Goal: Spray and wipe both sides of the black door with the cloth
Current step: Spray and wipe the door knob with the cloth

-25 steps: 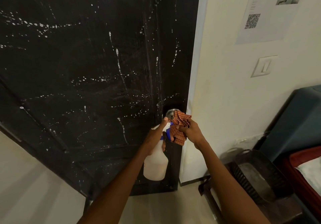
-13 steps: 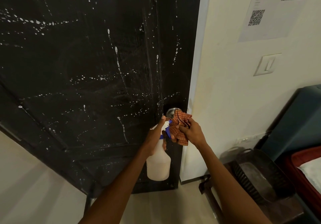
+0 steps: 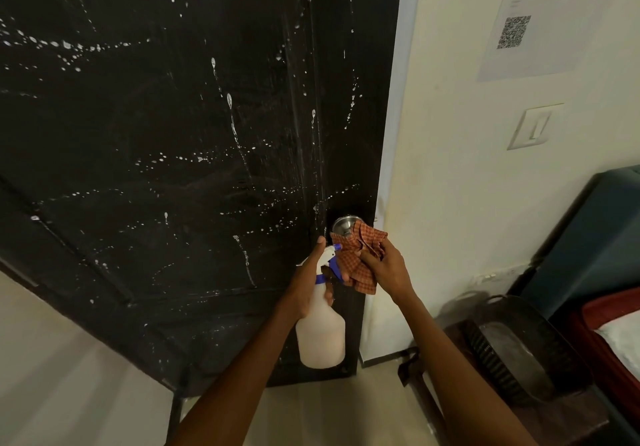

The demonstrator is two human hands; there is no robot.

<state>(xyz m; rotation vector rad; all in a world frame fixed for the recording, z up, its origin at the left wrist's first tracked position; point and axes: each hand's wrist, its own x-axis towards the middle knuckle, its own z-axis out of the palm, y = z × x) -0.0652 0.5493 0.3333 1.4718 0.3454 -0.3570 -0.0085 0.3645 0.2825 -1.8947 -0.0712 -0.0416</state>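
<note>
Left hand (image 3: pixel 306 281) grips spray bottle (image 3: pixel 322 338); right hand (image 3: pixel 384 269) clutches checked cloth (image 3: pixel 356 255) against knob (image 3: pixel 344 226). Door (image 3: pixel 173 151) black, droplet-streaked.

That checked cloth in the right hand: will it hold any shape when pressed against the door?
Probably not. The cloth bunches in the right hand and its corner droops, so it looks floppy and light. It should mould around the knob.

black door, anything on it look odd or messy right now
Yes: the black door is flecked with white droplets and thin runs trailing downward, spread across the panel and thickest near the round metal knob. It reads as spray not yet wiped. The orange checked cloth is bunched at the knob.
</note>
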